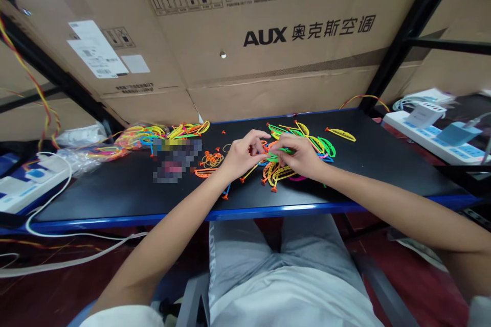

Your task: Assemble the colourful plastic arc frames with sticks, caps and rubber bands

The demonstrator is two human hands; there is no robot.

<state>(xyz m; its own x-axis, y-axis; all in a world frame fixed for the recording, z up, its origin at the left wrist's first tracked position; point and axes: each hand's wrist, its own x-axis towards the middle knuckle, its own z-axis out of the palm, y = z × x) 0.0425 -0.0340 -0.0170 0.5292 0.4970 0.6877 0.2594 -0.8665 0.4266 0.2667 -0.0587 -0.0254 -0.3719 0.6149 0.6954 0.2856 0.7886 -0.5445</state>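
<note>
My left hand (pixel 244 153) and my right hand (pixel 301 156) meet over the middle of the black table, fingertips pinched close together. Between them shows a small green plastic piece (pixel 272 156), which looks like part of a toy bow; the fingers hide most of it. Under and behind my right hand spreads a pile of colourful toy bows (pixel 326 148) and stick arrows with orange suction cups. A blue arrow (pixel 226 191) lies below my left wrist. To the left of that hand are loose rubber bands (pixel 210 161) and an orange bow (pixel 206 173).
A lone yellow bow (pixel 342 135) lies at the right. More bows and bagged pieces (pixel 143 135) sit at the back left, near a blurred-out patch. Power strips (pixel 433 138) flank the table (pixel 368 163). A large cardboard box (pixel 215 51) stands behind it.
</note>
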